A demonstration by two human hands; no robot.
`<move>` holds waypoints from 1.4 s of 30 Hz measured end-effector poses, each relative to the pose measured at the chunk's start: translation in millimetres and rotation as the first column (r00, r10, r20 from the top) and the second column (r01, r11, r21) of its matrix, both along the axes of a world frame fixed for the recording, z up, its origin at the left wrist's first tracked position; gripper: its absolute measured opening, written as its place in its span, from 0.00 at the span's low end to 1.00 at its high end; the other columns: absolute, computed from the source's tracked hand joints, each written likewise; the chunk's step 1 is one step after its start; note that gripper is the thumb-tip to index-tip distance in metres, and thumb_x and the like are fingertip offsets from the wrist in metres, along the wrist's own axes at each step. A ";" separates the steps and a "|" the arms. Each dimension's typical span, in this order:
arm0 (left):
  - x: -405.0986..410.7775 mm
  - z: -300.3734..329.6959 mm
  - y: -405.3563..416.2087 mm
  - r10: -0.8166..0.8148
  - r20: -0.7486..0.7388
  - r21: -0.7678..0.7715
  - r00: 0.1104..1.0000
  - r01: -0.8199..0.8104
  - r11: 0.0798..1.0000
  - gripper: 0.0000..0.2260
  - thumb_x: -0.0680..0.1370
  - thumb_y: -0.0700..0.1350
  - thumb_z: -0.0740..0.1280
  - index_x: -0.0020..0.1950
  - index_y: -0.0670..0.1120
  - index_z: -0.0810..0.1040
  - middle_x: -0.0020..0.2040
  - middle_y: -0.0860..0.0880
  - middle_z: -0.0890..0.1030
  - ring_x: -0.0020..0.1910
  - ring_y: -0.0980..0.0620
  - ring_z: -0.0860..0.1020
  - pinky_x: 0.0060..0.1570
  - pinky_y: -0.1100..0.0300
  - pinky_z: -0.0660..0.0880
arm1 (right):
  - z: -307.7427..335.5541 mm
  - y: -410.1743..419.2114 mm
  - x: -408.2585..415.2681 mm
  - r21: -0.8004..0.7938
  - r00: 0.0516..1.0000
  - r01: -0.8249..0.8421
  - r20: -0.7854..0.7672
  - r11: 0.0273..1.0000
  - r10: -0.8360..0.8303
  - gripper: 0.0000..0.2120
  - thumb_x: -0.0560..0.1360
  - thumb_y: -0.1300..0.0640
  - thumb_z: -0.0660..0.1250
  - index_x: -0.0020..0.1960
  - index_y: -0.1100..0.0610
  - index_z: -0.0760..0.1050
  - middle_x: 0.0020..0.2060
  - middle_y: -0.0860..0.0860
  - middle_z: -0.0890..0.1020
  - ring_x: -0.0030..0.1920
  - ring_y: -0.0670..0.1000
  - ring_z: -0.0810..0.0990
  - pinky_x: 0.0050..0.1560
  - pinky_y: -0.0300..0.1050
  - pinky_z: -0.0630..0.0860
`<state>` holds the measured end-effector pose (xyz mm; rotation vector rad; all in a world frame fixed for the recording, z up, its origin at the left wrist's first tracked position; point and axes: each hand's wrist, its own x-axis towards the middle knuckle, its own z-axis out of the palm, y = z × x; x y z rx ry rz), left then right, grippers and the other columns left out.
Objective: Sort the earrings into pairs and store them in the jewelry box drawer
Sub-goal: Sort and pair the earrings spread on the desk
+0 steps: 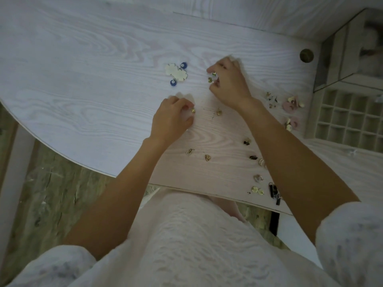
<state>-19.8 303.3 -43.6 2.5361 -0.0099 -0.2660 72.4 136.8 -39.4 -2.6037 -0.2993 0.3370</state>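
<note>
My left hand (173,119) pinches a small gold earring (193,110) at its fingertips, just above the white table (83,79). My right hand (228,81) is blurred; its curled fingers hold a small gold-green earring (213,74), with another small one (210,80) just below it. A pair of cream flower earrings with blue rings (176,73) lies to the left. A loose gold earring (219,112) lies between my hands. The jewelry box drawer (350,119), a grid of small compartments, stands open at the right.
Several more earrings are scattered along the table's right and near edge: pink flower ones (291,104), a gold heart (207,157), a gold rectangular one (189,152), dark studs (253,157). A round knob (306,55) and the mirrored box body (352,48) sit at the far right.
</note>
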 end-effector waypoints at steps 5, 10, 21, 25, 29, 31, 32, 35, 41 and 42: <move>-12.1 1.0 5.3 -0.004 -0.017 -0.065 1.000 0.003 0.998 0.15 0.71 0.44 0.71 0.57 0.48 0.77 0.53 0.47 0.76 0.52 0.49 0.72 0.50 0.65 0.64 | -4.6 -1.6 -33.1 0.040 0.991 -0.136 0.012 0.990 0.136 0.17 0.71 0.67 0.60 0.59 0.61 0.74 0.55 0.56 0.74 0.55 0.55 0.69 0.50 0.34 0.61; -28.5 -0.9 9.2 0.022 -0.010 -0.117 1.000 -0.023 0.993 0.16 0.74 0.43 0.67 0.62 0.46 0.74 0.55 0.45 0.76 0.53 0.47 0.74 0.54 0.54 0.73 | -9.6 -2.8 -68.2 0.039 0.980 -0.190 0.061 0.981 0.188 0.15 0.70 0.67 0.61 0.56 0.62 0.75 0.51 0.57 0.76 0.52 0.56 0.71 0.51 0.35 0.61; -98.8 1.0 4.9 0.014 0.135 -0.068 0.991 -0.005 0.998 0.13 0.70 0.43 0.72 0.53 0.45 0.79 0.46 0.48 0.79 0.42 0.53 0.74 0.42 0.64 0.69 | -2.1 -18.7 -120.4 0.093 0.986 -0.139 0.108 0.986 0.128 0.18 0.73 0.67 0.60 0.62 0.61 0.72 0.57 0.56 0.76 0.57 0.55 0.71 0.57 0.38 0.64; -109.3 -4.7 -5.8 0.098 0.079 -0.088 0.992 -0.091 0.992 0.11 0.71 0.42 0.71 0.52 0.45 0.79 0.46 0.47 0.79 0.42 0.50 0.76 0.43 0.61 0.71 | 1.9 -21.4 -128.9 0.051 0.982 -0.080 0.177 0.995 0.070 0.17 0.72 0.65 0.61 0.61 0.59 0.74 0.56 0.56 0.76 0.57 0.56 0.71 0.59 0.46 0.67; -106.6 -4.9 -11.5 0.161 0.063 -0.093 0.985 -0.155 0.984 0.07 0.72 0.40 0.69 0.49 0.46 0.80 0.43 0.48 0.79 0.38 0.56 0.73 0.40 0.65 0.69 | 9.8 -27.1 -125.4 0.035 0.973 0.067 0.219 0.997 -0.073 0.13 0.73 0.63 0.61 0.57 0.58 0.76 0.54 0.54 0.78 0.58 0.56 0.72 0.59 0.47 0.67; -104.6 -4.0 -11.7 0.178 0.050 -0.094 0.983 -0.173 0.981 0.06 0.72 0.41 0.69 0.48 0.46 0.80 0.43 0.49 0.79 0.38 0.56 0.73 0.40 0.66 0.67 | 12.6 -27.4 -120.2 0.020 0.972 0.085 0.219 0.996 -0.088 0.11 0.74 0.62 0.62 0.55 0.58 0.77 0.53 0.54 0.79 0.57 0.56 0.72 0.60 0.47 0.66; -104.1 -3.8 -11.5 0.187 0.047 -0.098 0.981 -0.182 0.978 0.05 0.72 0.41 0.69 0.47 0.46 0.80 0.42 0.49 0.79 0.38 0.56 0.74 0.40 0.65 0.67 | 13.6 -26.1 -116.7 0.013 0.973 0.084 0.216 0.996 -0.085 0.10 0.74 0.62 0.63 0.54 0.58 0.78 0.52 0.54 0.79 0.57 0.57 0.72 0.60 0.48 0.66; -104.3 -3.7 -8.9 0.223 0.043 -0.107 0.974 -0.217 0.970 0.03 0.72 0.43 0.69 0.46 0.47 0.79 0.41 0.50 0.79 0.38 0.55 0.75 0.40 0.65 0.68 | 16.0 -14.0 -107.5 0.004 0.979 -0.019 0.205 1.000 0.018 0.09 0.73 0.60 0.65 0.52 0.57 0.79 0.49 0.54 0.80 0.55 0.57 0.73 0.57 0.48 0.68; -105.7 -5.7 -0.2 0.243 0.060 -0.100 0.968 -0.237 0.966 0.04 0.73 0.43 0.69 0.46 0.48 0.79 0.41 0.51 0.79 0.38 0.55 0.76 0.40 0.63 0.71 | 3.2 31.2 -109.5 -0.033 0.936 -0.326 0.127 0.945 0.327 0.11 0.74 0.56 0.67 0.54 0.57 0.78 0.50 0.53 0.80 0.54 0.55 0.72 0.55 0.46 0.67; -105.8 -5.9 1.0 0.241 0.063 -0.102 0.969 -0.234 0.967 0.04 0.73 0.43 0.69 0.47 0.47 0.79 0.42 0.50 0.79 0.38 0.54 0.76 0.40 0.62 0.72 | 0.0 37.1 -110.2 -0.023 0.944 -0.304 0.126 0.952 0.305 0.10 0.74 0.57 0.67 0.53 0.58 0.78 0.49 0.54 0.80 0.53 0.55 0.73 0.54 0.47 0.69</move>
